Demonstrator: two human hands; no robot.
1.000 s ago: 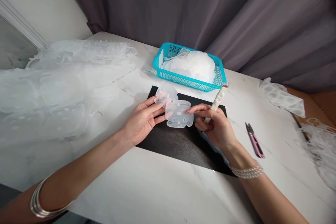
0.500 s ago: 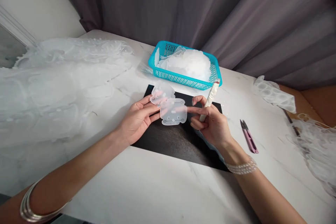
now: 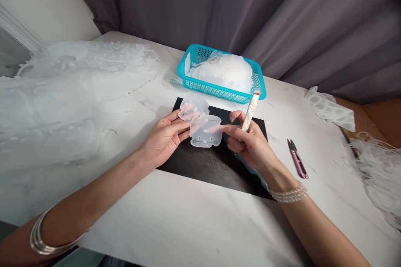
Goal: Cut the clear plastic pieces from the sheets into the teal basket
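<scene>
My left hand (image 3: pixel 166 137) grips a translucent moulded silicone piece (image 3: pixel 206 132), made of two joined rounded panels with small holes and slots. The thumb lies on top and the other fingers run beneath it. My right hand (image 3: pixel 247 139) is wrapped round a slim stick-like tool (image 3: pixel 250 112) covered in whitish wrapping, with a reddish tip pointing up and away. Its index finger reaches the right edge of the silicone piece and shows faintly behind it. Below both hands lies a black mat (image 3: pixel 206 169) on the table.
Beyond the mat stands a blue plastic basket (image 3: pixel 219 90) holding a pile of white pieces. Translucent sheets (image 3: pixel 62 104) heap up on the left. Pink thread snips (image 3: pixel 297 159) lie to the right, near more translucent scraps (image 3: pixel 372 171) and a cardboard box (image 3: pixel 380 119).
The silicone piece stays between my hands with only a slight shift. The whole view has tilted a little, and the right hand's tool leans slightly to the left.
</scene>
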